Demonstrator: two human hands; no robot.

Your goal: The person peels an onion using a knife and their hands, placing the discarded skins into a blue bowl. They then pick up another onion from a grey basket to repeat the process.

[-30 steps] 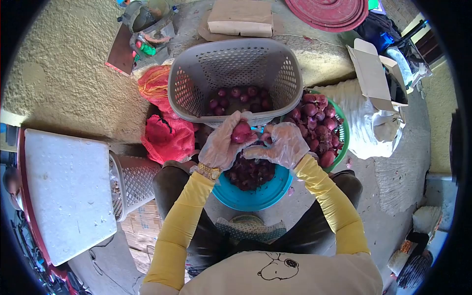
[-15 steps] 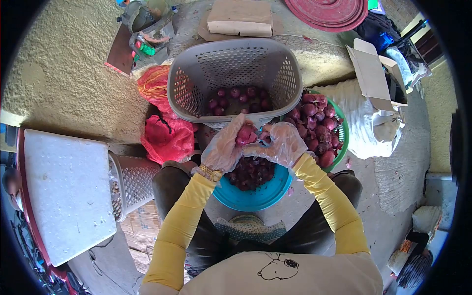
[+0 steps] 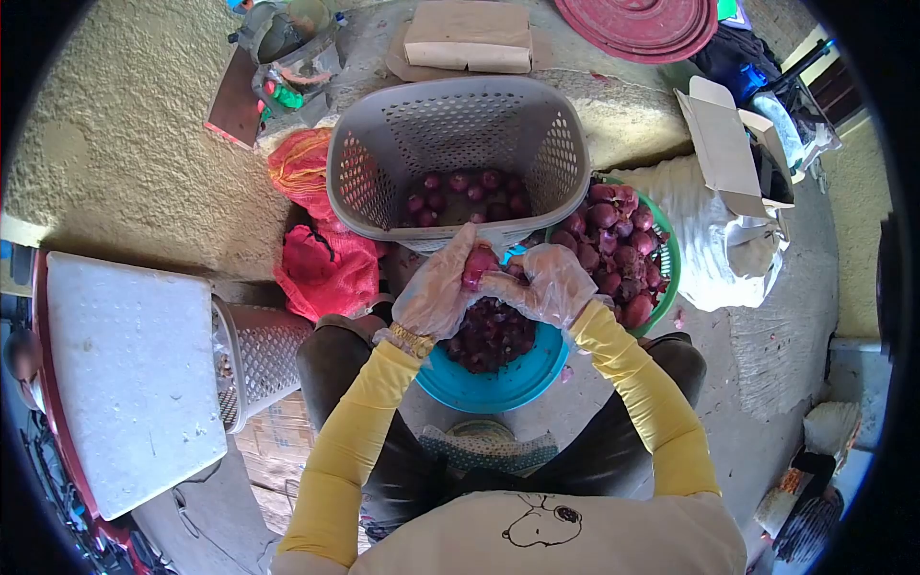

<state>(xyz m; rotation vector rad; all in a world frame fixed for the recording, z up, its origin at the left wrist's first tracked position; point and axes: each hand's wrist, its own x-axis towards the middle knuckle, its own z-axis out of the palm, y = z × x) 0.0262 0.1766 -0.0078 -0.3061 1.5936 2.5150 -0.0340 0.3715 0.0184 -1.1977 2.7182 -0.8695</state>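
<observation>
A red onion (image 3: 478,263) is held in my left hand (image 3: 436,283), which wears a clear plastic glove. My right hand (image 3: 556,280), also gloved, pinches at the onion's right side; what lies between its fingers is too small to make out. Below both hands sits a blue basin (image 3: 494,391) with dark onion skins (image 3: 489,337). Just beyond them stands a grey perforated basket (image 3: 460,105) with several red onions (image 3: 460,182) at its bottom. To the right, a green basket (image 3: 670,273) is heaped with red onions (image 3: 623,240).
Red mesh sacks (image 3: 326,264) lie left of the grey basket. A white foam board (image 3: 134,374) and another perforated basket (image 3: 268,350) are at the left. At the right are a white sack (image 3: 719,240) and an open carton (image 3: 724,144). A cardboard box (image 3: 468,36) lies at the back.
The onion has turned slightly in my left hand, and the fingers of my right hand have shifted a little around it. The baskets and basin have stayed in place.
</observation>
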